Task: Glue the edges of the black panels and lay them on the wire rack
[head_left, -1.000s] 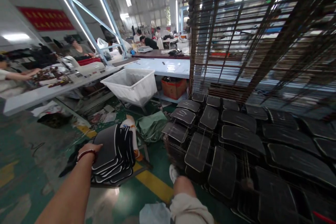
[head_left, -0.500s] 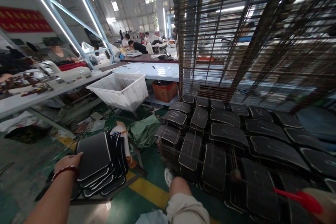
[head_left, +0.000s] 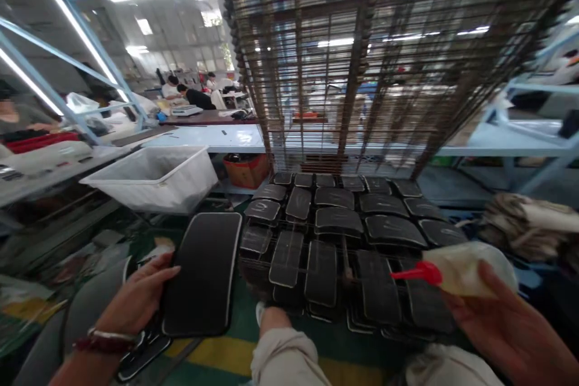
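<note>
My left hand (head_left: 142, 292) grips the left edge of a black panel (head_left: 203, 274) with rounded corners and a pale rim, held up above other dark panels at the lower left. At the right, my right hand (head_left: 502, 307) is wrapped round a translucent bottle (head_left: 470, 268) of yellowish contents. Its red nozzle (head_left: 418, 274) points left. Between the hands, many similar black panels (head_left: 337, 223) lie in stacked rows on a wire rack (head_left: 362, 54), some with pale marks on top.
A white plastic tub (head_left: 156, 178) stands behind my left hand. Beside it is a red-brown box (head_left: 246, 170) under a long light-blue table (head_left: 203, 137). Several people sit or stand at the far tables. A beige bundle (head_left: 525, 223) lies at the right.
The view has turned right. My left hand has lifted a panel off its stack and brought it beside the rack. My right hand and the bottle have come fully into view.
</note>
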### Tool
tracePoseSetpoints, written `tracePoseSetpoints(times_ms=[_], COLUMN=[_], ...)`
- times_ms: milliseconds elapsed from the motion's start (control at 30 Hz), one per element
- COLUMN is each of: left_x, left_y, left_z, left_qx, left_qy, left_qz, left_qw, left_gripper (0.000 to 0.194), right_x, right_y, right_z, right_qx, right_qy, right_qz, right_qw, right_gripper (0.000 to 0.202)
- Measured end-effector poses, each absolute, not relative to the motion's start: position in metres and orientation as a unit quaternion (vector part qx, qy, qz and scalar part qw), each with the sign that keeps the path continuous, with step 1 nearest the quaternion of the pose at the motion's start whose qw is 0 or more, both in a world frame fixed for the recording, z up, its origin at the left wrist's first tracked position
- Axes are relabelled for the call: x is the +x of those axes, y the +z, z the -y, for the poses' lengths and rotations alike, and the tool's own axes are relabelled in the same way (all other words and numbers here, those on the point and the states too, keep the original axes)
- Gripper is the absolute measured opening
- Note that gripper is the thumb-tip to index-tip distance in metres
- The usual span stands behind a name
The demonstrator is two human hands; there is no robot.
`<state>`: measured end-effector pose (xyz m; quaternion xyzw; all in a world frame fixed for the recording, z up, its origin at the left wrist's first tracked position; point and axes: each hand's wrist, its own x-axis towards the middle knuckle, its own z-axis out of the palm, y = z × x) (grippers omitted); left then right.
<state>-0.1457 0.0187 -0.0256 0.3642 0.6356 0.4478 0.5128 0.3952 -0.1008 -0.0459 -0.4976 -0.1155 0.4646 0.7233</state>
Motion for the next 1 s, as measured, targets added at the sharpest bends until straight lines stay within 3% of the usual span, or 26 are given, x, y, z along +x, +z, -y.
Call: tracePoseSetpoints(times_ms=[133, 333, 533, 1000], left_x=[-0.023, 0.075, 0.111, 0.124], left_y=[-0.026, -0.020, -0.013, -0.015], left_z=[0.000, 0.018, 0.022, 0.029], left_qx=[0.382, 0.469, 0.561, 0.601], left_qy=[0.345, 0.138, 0.011, -0.020], left_qz=[-0.518, -0.388, -0.339, -0.364], left_qw=[0.683, 0.781, 0.755, 0.711], left_gripper=[0.035, 0.035, 0.029, 0.035], right_x=[0.410, 0.416, 0.433, 0.443], right_y=[-0.006, 0.043, 0.047, 0.033], right_z=[0.108, 0.120, 0.138, 0.148], right_qx=[-0.434, -0.388, -0.406, -0.452], right_qy=[0.489, 0.442, 0.468, 0.449], right_qz=[0.176, 0.357, 0.382, 0.387], right_qw=[0.735, 0.726, 0.686, 0.667], right_gripper=[0.022, 0.037, 0.037, 0.036])
